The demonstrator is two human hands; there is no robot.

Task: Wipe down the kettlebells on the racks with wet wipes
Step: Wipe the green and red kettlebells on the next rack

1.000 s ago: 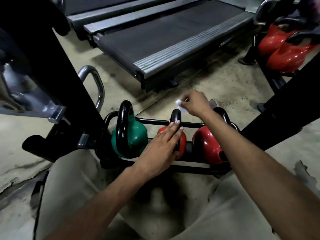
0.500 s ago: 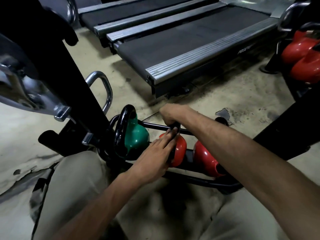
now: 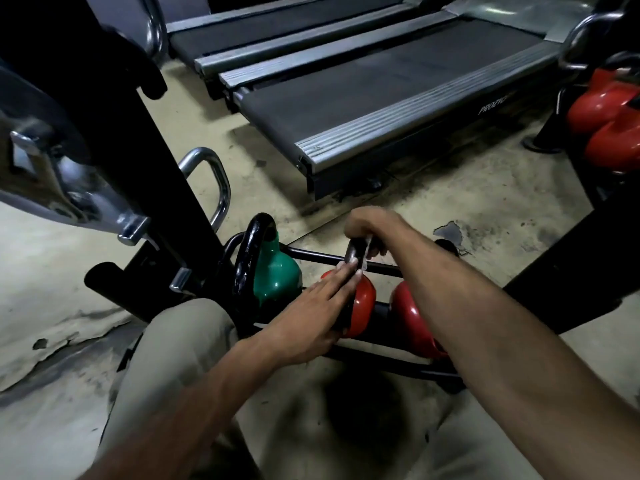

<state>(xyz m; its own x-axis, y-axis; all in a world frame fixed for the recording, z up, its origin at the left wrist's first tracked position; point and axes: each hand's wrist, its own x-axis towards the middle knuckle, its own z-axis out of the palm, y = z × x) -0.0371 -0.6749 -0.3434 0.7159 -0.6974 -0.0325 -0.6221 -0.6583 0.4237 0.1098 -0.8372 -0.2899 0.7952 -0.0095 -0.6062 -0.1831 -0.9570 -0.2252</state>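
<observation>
A low black rack (image 3: 377, 365) on the floor holds three kettlebells. At the left stands a green one (image 3: 277, 278) with a black handle. The middle red kettlebell (image 3: 362, 306) has my left hand (image 3: 311, 313) lying flat against its near side, fingers straight. My right hand (image 3: 370, 230) curls over the top of that bell's black handle (image 3: 355, 252), holding a white wet wipe (image 3: 370, 244) against it. Only a sliver of the wipe shows under my fingers. Another red kettlebell (image 3: 414, 317) sits at the right, partly behind my right forearm.
A black machine frame (image 3: 114, 161) with a chrome handle (image 3: 216, 188) crowds the left. Two treadmill decks (image 3: 381, 91) lie ahead. More red kettlebells (image 3: 609, 126) sit on a second rack at the far right. A black beam (image 3: 568, 271) slants at the right. My knees are below.
My right hand came down from above the rack with the wipe and now wraps the middle kettlebell's handle. My left hand stays flat on that bell.
</observation>
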